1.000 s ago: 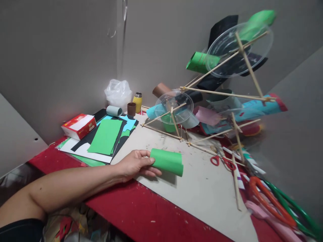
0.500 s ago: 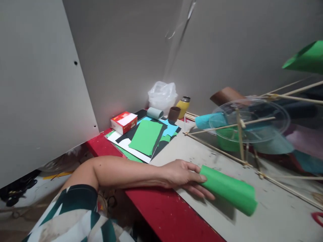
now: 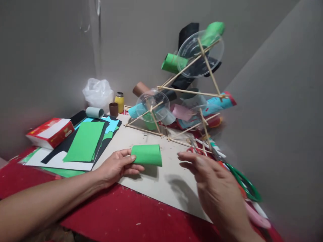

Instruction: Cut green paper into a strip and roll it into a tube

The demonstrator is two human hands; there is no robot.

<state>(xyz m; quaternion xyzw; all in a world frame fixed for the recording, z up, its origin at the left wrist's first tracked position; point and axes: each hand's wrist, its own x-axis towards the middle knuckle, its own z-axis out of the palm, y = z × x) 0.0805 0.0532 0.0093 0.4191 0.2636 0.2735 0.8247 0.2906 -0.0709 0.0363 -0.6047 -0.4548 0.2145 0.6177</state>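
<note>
My left hand [image 3: 117,168] grips the left end of a green paper tube [image 3: 148,155], thumb on top and fingers beneath. The tube lies on its side just above a pale board [image 3: 161,188]. To the right of it, my right hand [image 3: 217,188] is held over the board with fingers stretched toward the tube and nothing in them. Behind the right fingertips sit red-handled scissors [image 3: 193,150], partly hidden. A frame of thin wooden sticks [image 3: 143,130] with a clear plastic disc [image 3: 152,105] stands behind the tube.
Green paper sheets [image 3: 84,141] lie on black and white sheets at left, beside a red box [image 3: 50,132]. Behind are a white plastic bag [image 3: 98,92], a yellow jar [image 3: 119,101] and a brown paper tube [image 3: 113,109]. A green-handled tool [image 3: 248,185] lies at right.
The view has swung to the right. My right hand has come into the picture. My left hand still holds the green paper tube, which now lies more level across the view.
</note>
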